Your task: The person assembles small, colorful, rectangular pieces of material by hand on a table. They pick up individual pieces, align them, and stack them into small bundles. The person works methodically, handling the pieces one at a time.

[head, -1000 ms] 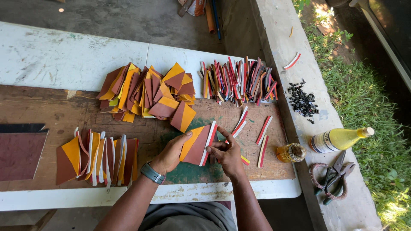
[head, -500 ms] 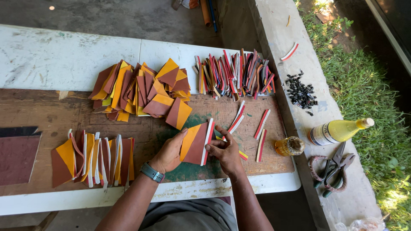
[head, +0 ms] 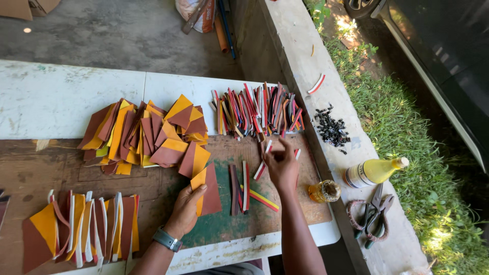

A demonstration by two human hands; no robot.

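Here the left hand (head: 184, 210) sat low in the middle of the frame, its grip closed on a brown and yellow panel (head: 206, 191) with the thumb across the panel's yellow corner; the panel lay on the green patch of the desk (head: 46, 168). The right hand (head: 281, 165) was up and to the right, fingers curled around a red and white strip (head: 264, 164) just below the heap of strips (head: 257, 109) at centre top. Between the hands lay a few loose strips (head: 244, 192). A pile of brown and yellow panels (head: 147, 135) spread across the upper left, and a fanned row of finished pieces (head: 81, 229) filled the lower left. At the right stood a small jar (head: 324, 191), a yellow bottle (head: 374, 171) and pliers (head: 374, 214).
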